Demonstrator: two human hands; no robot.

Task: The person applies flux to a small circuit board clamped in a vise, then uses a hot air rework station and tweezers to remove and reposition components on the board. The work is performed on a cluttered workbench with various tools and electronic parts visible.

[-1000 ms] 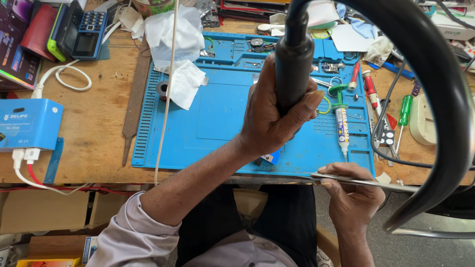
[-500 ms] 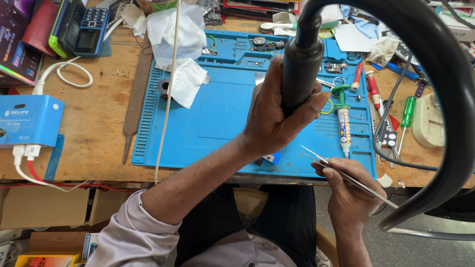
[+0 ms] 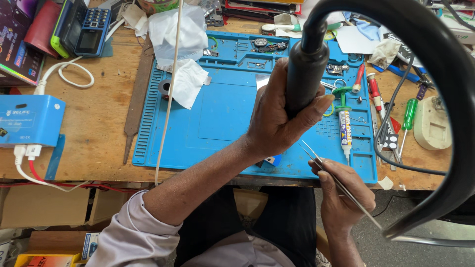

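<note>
Tweezers (image 3: 336,183) sit pinched in right hand (image 3: 346,198); left hand (image 3: 277,118) wraps black handle (image 3: 304,74).

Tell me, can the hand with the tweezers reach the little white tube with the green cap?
Probably yes. The right hand sits just below the white tube on the blue mat, with nothing between them. But its fingers are already holding the tweezers, so grabbing the tube would be awkward.

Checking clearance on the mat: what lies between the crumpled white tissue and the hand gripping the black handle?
In the head view, only bare blue mat lies between the white tissue and the left hand gripping the black handle.
</note>
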